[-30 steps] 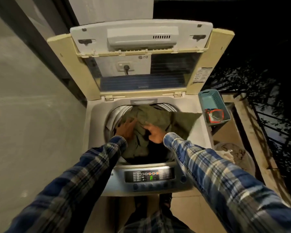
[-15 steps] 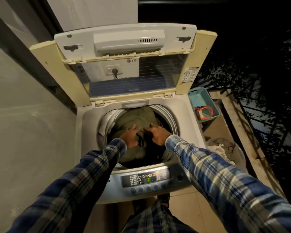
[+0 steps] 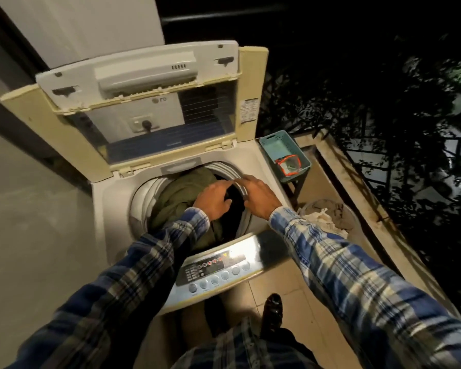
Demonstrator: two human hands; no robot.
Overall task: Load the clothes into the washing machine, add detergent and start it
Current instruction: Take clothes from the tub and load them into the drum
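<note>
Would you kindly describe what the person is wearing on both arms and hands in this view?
Both arms wear long plaid shirt sleeves, checked in dark blue, lighter blue, white and tan, with buttoned cuffs closed at the wrists. The left hand and right hand are bare: no gloves, and no rings or watch visible. The left sleeve looks darker, in shadow, than the right sleeve.

teal basket (image 3: 269, 141) beside railing; wall socket (image 3: 143, 125) behind glass

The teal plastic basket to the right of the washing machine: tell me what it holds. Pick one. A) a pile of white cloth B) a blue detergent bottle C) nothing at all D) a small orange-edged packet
D: a small orange-edged packet lies at the near end of the teal plastic basket; the rest of the basket floor is bare.
</note>
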